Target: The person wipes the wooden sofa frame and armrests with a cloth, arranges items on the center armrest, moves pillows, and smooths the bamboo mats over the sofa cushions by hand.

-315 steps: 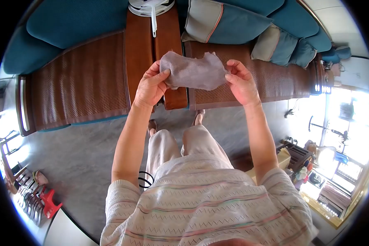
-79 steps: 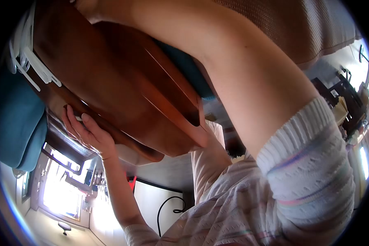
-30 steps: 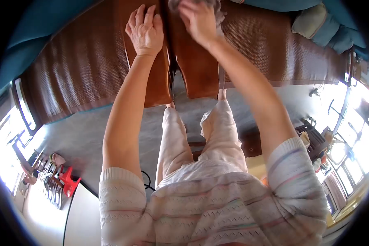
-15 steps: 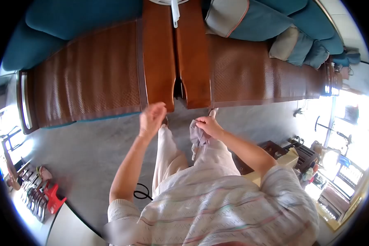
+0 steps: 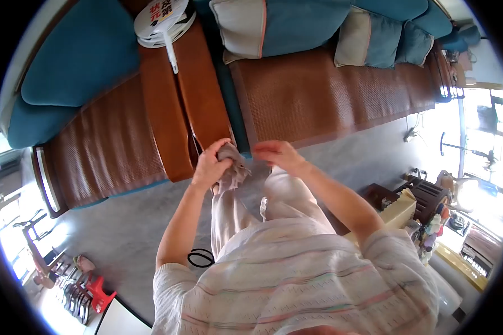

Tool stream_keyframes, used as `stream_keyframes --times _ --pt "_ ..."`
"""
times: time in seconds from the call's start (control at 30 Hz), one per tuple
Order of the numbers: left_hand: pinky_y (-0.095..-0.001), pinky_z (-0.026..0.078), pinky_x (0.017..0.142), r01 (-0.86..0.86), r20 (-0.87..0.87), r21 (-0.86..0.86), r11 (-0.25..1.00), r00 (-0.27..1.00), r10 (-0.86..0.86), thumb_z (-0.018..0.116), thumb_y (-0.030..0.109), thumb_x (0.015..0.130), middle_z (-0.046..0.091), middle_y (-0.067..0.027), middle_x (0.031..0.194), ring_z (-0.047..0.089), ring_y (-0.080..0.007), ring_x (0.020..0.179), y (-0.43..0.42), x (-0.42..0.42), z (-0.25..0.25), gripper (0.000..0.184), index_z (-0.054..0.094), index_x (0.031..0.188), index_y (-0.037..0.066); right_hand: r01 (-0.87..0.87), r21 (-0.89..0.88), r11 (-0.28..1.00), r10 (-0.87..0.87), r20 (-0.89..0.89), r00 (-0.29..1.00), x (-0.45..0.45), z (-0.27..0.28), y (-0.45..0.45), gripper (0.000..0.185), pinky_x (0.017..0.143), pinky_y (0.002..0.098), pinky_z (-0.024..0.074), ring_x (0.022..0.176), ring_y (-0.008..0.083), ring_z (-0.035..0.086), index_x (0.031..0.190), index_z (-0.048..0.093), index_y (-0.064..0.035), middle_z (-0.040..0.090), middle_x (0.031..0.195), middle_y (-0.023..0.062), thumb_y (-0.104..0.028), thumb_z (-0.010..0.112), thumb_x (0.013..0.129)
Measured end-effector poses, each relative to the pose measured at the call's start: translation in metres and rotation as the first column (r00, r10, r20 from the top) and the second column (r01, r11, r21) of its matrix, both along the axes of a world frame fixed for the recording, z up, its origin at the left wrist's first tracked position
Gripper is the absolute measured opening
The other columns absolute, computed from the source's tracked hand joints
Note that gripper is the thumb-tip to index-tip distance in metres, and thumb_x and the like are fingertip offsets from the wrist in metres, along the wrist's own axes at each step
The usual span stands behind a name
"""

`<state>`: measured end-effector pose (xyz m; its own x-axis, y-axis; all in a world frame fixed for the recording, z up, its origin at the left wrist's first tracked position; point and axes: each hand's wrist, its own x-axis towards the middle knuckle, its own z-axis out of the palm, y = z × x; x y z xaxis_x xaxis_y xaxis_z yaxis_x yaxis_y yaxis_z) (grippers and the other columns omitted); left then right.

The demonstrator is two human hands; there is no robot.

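Note:
A crumpled greyish-mauve cloth (image 5: 233, 167) hangs from my left hand (image 5: 208, 166), whose fingers and thumb are closed on its upper edge. Behind that hand lies the front end of the wooden console (image 5: 167, 111) that divides the sofa. My right hand (image 5: 280, 154) is apart from the cloth, a short way to its right. Its fingers point left, stretched out and slightly blurred, with nothing in them. Both hands are over my legs, in front of the sofa's front edge.
Brown woven mats (image 5: 313, 100) cover the sofa seats, with blue and grey cushions (image 5: 296, 28) behind. White hand fans (image 5: 161, 22) lie on the console. A black cable loop (image 5: 200, 257) rests on the floor. A red stool (image 5: 99, 294) stands lower left, dark furniture (image 5: 422, 195) at right.
The cloth has passed from my right hand to my left. My right hand has let go and its fingers have straightened. The view has turned, bringing the hand fans fully into sight.

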<state>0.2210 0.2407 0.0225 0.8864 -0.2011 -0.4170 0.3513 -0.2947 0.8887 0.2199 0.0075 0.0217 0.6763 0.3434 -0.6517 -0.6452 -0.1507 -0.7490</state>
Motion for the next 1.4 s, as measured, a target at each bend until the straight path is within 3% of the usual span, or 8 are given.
stream_keyframes --times 0.07,0.17,0.27,0.57,0.67,0.83,1.0,1.4 --pt "-0.0285 0.047 0.079 -0.087 -0.116 0.068 0.994 0.989 0.094 0.059 0.004 0.066 0.063 -0.0117 0.095 0.061 -0.0218 0.088 -0.009 0.017 0.011 0.047 0.056 0.113 0.005 0.026 -0.019 0.999 -0.027 -0.045 0.999 0.004 -0.004 -0.053 0.032 0.062 0.0204 0.0432 0.078 0.0074 0.058 0.112 0.057 -0.0044 0.063 0.095 0.0011 -0.02 0.058 0.084" --pt "-0.0319 0.048 0.077 -0.232 0.132 0.357 0.905 0.971 0.197 0.059 0.009 0.067 0.063 -0.013 0.096 0.061 -0.0242 0.085 -0.012 0.037 0.007 0.044 0.058 0.112 0.009 0.019 -0.122 0.992 -0.026 -0.053 0.998 0.004 0.007 -0.129 0.029 0.06 0.0204 0.0429 0.076 0.0073 0.058 0.11 0.058 -0.0046 0.063 0.095 0.0014 -0.02 0.058 0.085" --pt "-0.0377 0.046 0.082 -0.325 0.389 0.697 0.64 0.92 0.043 0.058 0.014 0.07 0.06 -0.0143 0.104 0.058 -0.0293 0.093 -0.007 0.06 0.0 0.045 0.056 0.115 0.014 -0.008 -0.181 0.983 -0.014 -0.118 0.993 0.0 -0.004 -0.186 0.027 0.059 0.0215 0.0433 0.076 0.0076 0.058 0.108 0.058 -0.0046 0.063 0.094 0.0014 -0.021 0.057 0.086" --pt "-0.0422 0.04 0.093 -0.213 0.177 0.868 0.448 0.977 0.121 0.063 0.023 0.072 0.048 -0.0138 0.122 0.045 -0.0336 0.111 0.008 0.099 -0.047 0.059 0.043 0.128 0.02 -0.068 -0.201 0.977 0.017 -0.246 0.969 0.009 -0.035 -0.216 0.026 0.059 0.0234 0.0429 0.074 0.0081 0.058 0.107 0.058 -0.0067 0.063 0.094 0.0011 -0.024 0.056 0.087" --pt "-0.0477 0.035 0.095 -0.137 0.096 0.959 0.247 0.981 0.17 0.064 0.027 0.073 0.041 -0.0103 0.131 0.037 -0.032 0.12 -0.031 0.121 -0.004 0.062 0.041 0.13 0.021 -0.074 -0.218 0.973 0.017 -0.253 0.967 0.019 -0.038 -0.225 0.025 0.058 0.0238 0.0428 0.072 0.0081 0.058 0.105 0.058 -0.0061 0.063 0.091 0.0012 -0.023 0.055 0.087" --pt "-0.0469 0.035 0.094 -0.304 0.437 0.846 0.437 0.866 -0.244 0.065 0.02 0.073 0.043 -0.0086 0.13 0.039 -0.0303 0.119 -0.065 0.19 -0.006 0.055 0.046 0.125 0.019 -0.044 -0.297 0.954 -0.033 -0.248 0.968 0.046 -0.037 -0.25 0.023 0.055 0.0239 0.043 0.072 0.008 0.058 0.104 0.058 -0.0053 0.062 0.089 0.0013 -0.02 0.055 0.087" --pt "-0.0454 0.035 0.095 -0.321 0.568 0.786 0.528 0.712 -0.413 0.063 0.018 0.073 0.041 -0.0078 0.13 0.037 -0.0299 0.12 -0.152 0.3 0.014 0.054 0.046 0.124 0.017 0.037 -0.318 0.947 -0.1 -0.184 0.978 0.069 -0.029 -0.263 0.021 0.053 0.0226 0.0432 0.067 0.009 0.058 0.102 0.059 -0.0024 0.062 0.085 0.0024 -0.016 0.056 0.086" --pt "-0.0447 0.034 0.093 0.05 0.105 0.922 0.384 0.922 -0.373 0.074 0.026 0.065 0.043 -0.0076 0.127 0.04 -0.0258 0.118 -0.256 0.402 0.021 0.083 0.029 0.135 0.02 0.0 -0.541 0.841 -0.095 -0.148 0.984 0.154 -0.025 -0.412 0.023 0.053 0.0242 0.0477 0.067 0.0109 0.061 0.102 0.063 -0.005 0.065 0.086 0.0047 -0.016 0.058 0.082"
